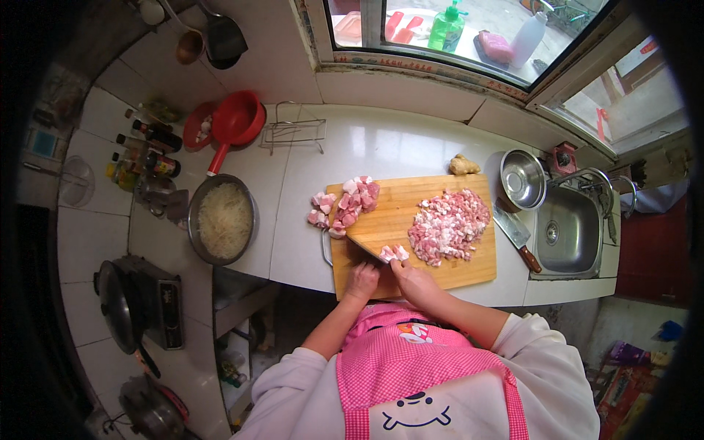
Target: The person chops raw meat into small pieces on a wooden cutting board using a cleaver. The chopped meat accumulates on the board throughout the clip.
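Note:
On the wooden cutting board (pixel 396 192), my right hand (pixel 415 283) grips a knife (pixel 367 248) near its handle end. The blade is seen nearly edge-on, slanting up to the left, and its handle is hidden by my fingers. My left hand (pixel 363 280) is curled close to the blade's near side; whatever lies under its fingers is hidden. Small meat pieces (pixel 394 253) lie against the blade by my right fingertips. Diced meat (pixel 448 226) is heaped on the board's right part. Larger meat chunks (pixel 355 203) sit at its left corner, some past the edge.
A cleaver (pixel 512 226) lies right of the board, beside the sink (pixel 569 231) and a steel bowl (pixel 522 180). Ginger (pixel 465 164) sits behind the board. Leftward are a bowl of pale shreds (pixel 224 220), a red ladle (pixel 237 118), bottles (pixel 157 137) and a stove (pixel 168 313).

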Demonstrator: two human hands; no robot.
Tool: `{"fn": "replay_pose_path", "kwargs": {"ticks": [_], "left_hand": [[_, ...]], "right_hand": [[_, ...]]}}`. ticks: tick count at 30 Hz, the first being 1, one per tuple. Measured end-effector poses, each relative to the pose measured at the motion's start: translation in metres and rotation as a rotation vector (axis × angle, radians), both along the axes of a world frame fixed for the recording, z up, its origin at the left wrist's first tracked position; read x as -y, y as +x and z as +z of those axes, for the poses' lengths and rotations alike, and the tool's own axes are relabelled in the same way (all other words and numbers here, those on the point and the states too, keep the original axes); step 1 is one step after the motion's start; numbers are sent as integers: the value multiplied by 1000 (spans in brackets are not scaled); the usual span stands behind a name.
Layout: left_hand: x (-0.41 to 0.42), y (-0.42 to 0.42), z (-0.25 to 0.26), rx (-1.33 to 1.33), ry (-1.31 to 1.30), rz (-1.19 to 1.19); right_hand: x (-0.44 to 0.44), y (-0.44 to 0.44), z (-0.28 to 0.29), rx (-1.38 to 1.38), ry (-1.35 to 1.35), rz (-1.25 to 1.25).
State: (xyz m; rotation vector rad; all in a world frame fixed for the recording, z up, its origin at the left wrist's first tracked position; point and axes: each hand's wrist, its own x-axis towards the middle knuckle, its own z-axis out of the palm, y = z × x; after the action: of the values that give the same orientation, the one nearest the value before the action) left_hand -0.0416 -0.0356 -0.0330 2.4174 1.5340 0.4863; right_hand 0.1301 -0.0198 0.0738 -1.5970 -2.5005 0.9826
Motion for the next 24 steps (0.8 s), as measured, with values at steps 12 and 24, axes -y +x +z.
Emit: {"fn": "replay_pose_path", "kwargs": {"ticks": [12, 24], "left_hand": [[-14, 20, 45, 334, -167, 354], [-34, 4, 27, -39, 92, -252]], "right_hand": [[40, 60, 18, -124, 67, -253], [45, 31, 20, 73, -36, -224]]}}
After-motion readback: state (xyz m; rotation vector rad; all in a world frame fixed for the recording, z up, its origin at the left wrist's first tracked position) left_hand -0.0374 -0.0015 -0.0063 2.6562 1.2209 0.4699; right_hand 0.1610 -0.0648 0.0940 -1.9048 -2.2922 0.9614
